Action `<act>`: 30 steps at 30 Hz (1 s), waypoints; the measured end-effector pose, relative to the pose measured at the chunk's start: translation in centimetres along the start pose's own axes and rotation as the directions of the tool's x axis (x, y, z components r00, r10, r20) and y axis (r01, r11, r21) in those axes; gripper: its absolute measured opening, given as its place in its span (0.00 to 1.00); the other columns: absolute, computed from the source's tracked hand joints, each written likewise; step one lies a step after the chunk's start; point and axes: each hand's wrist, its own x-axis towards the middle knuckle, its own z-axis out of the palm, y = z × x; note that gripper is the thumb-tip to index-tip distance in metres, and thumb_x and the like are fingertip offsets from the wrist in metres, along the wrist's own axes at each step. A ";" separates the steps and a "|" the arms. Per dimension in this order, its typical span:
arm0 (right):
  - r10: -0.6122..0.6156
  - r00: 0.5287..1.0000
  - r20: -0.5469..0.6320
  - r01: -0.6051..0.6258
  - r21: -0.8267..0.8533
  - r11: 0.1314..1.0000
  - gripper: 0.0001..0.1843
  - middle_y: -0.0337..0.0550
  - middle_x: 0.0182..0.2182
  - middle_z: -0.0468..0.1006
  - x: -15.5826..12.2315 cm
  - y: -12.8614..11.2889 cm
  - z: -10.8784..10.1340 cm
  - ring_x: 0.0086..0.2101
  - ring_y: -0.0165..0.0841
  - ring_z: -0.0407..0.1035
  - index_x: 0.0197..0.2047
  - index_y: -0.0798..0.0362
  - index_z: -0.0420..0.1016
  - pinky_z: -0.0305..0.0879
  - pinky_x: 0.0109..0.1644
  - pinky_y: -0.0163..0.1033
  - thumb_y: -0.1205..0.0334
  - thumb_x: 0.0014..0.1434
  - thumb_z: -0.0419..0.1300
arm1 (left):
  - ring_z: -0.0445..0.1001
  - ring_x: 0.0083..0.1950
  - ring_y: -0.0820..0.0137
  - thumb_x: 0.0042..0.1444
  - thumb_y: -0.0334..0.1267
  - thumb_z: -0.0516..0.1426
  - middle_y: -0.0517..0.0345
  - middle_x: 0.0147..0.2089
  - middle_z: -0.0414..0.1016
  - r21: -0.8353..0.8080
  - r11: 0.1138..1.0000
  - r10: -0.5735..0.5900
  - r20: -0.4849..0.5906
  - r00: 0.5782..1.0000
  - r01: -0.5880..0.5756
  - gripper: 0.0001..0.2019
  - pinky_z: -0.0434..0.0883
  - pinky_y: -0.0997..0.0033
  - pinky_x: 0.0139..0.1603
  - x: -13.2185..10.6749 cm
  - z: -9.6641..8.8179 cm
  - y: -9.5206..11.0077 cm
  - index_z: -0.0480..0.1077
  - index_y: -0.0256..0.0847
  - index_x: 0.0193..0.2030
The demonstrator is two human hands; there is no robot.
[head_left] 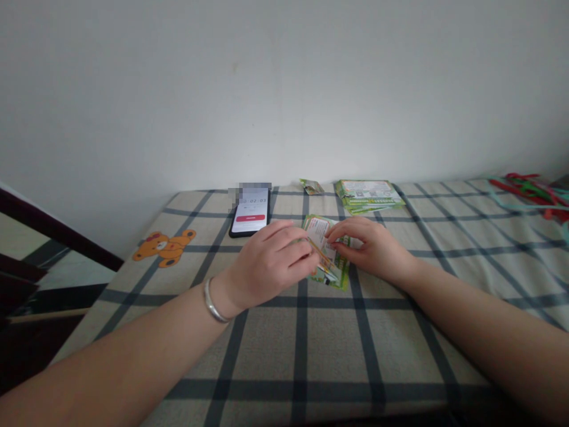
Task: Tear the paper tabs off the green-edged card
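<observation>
A green and white printed leaflet (328, 252) lies partly folded on the checked cloth in front of me. My left hand (269, 261), a silver bangle on its wrist, has its fingers curled onto the leaflet's left edge. My right hand (371, 246) pinches the leaflet's upper right part with fingers pressed together. Both hands touch the same sheet, and part of it is hidden under them.
A stack of similar green leaflets (368, 194) sits near the wall, with a small folded piece (312, 187) beside it. A phone (251, 212) lies screen up at the back left. Red and green strips (531, 190) lie far right. A bear print (164, 246) marks the cloth's left edge.
</observation>
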 end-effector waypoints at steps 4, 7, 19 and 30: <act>0.001 1.000 -0.002 -0.001 0.004 1.000 0.07 0.42 0.36 0.79 0.0 -0.1 -0.1 0.38 0.33 0.71 0.39 0.51 0.74 0.67 0.45 0.41 0.71 0.57 0.58 | 0.71 0.47 0.66 0.62 0.30 0.55 0.62 0.37 0.76 0.104 0.994 -0.017 0.023 1.000 0.014 0.10 0.67 0.56 0.56 0.3 -0.2 0.3 0.72 0.45 0.47; -0.018 1.000 -0.015 0.018 0.004 1.000 0.07 0.42 0.36 0.79 0.1 -0.2 -0.1 0.38 0.34 0.71 0.38 0.51 0.74 0.67 0.45 0.41 0.70 0.57 0.58 | 0.71 0.45 0.66 0.62 0.30 0.54 0.61 0.37 0.76 0.104 0.993 -0.054 -0.003 0.999 0.054 0.10 0.68 0.57 0.54 0.3 0.1 0.3 0.72 0.45 0.47; -0.121 0.990 -0.075 0.117 -0.055 0.992 0.08 0.46 0.42 0.77 0.2 -1.7 -0.3 0.44 0.35 0.71 0.40 0.53 0.74 0.68 0.48 0.42 0.61 0.57 0.63 | 0.70 0.43 0.65 0.62 0.32 0.54 0.57 0.36 0.74 0.000 0.977 -0.214 0.047 0.976 0.214 0.04 0.69 0.59 0.50 0.0 0.8 -0.3 0.70 0.38 0.39; -0.169 0.982 -0.087 0.140 -0.275 0.951 0.02 0.44 0.44 0.78 0.1 -1.9 0.0 0.41 0.36 0.70 0.37 0.51 0.75 0.67 0.45 0.42 0.66 0.59 0.61 | 0.70 0.43 0.65 0.63 0.33 0.52 0.57 0.35 0.73 -0.070 0.960 -0.270 0.048 0.962 0.273 0.05 0.68 0.59 0.51 0.1 0.7 -0.1 0.68 0.38 0.36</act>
